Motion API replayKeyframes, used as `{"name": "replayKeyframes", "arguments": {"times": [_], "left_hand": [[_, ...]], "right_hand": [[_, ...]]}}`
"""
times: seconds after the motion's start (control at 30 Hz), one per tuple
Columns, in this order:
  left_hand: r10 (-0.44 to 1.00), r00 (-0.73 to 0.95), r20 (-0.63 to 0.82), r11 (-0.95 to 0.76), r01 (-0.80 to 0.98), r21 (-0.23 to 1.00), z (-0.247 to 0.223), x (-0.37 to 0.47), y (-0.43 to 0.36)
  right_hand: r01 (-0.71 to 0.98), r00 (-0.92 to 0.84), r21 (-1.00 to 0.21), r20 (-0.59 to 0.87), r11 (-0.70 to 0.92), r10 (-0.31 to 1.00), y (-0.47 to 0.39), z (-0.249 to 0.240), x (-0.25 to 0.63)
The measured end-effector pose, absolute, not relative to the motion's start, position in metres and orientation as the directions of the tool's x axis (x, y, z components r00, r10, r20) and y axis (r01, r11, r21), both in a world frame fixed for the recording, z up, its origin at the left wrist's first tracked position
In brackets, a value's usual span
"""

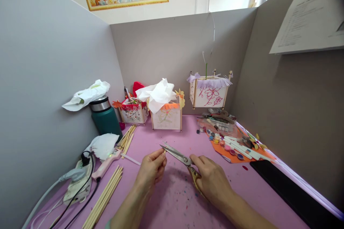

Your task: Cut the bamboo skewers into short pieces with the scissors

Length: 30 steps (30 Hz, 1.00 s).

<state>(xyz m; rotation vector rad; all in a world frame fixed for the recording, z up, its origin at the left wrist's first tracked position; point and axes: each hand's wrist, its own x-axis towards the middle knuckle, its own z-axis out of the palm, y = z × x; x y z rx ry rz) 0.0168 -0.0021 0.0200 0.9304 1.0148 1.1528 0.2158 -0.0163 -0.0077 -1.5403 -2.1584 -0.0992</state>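
My right hand (213, 180) grips the gold handles of a pair of scissors (177, 154) over the pink table (172, 200). The scissors' blades are slightly apart and point up and left. At their tips is my left hand (152, 168), its thumb and fingers pinched together. A small pale end, like a thin stick, shows at the left fingertips beside the blades. Most of that piece is hidden by the fingers.
Thin wooden sticks (103, 198), a pink glue gun (109, 164) and a power strip (77, 182) lie left. Behind stand a green bottle (107, 121) and paper lanterns (166, 118); another lantern (211, 94) hangs right. Paint pots (227, 147) and a black slab (290, 193) lie right.
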Motion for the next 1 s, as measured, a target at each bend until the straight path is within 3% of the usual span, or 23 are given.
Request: {"name": "replayKeyframes", "arguments": {"times": [0.37,1.0], "left_hand": [[0.972,0.151,-0.178,0.214,-0.273,0.938,0.0226,0.0147,-0.0015],[0.979,0.121,-0.163,0.187,-0.229,0.955,0.017,0.012,0.0025]], "right_hand": [[0.897,-0.292,-0.174,0.458,0.407,0.84,-0.0155,-0.0064,0.2172],[0.913,-0.269,-0.19,0.383,0.36,0.884,-0.0127,-0.0112,0.2162]]}}
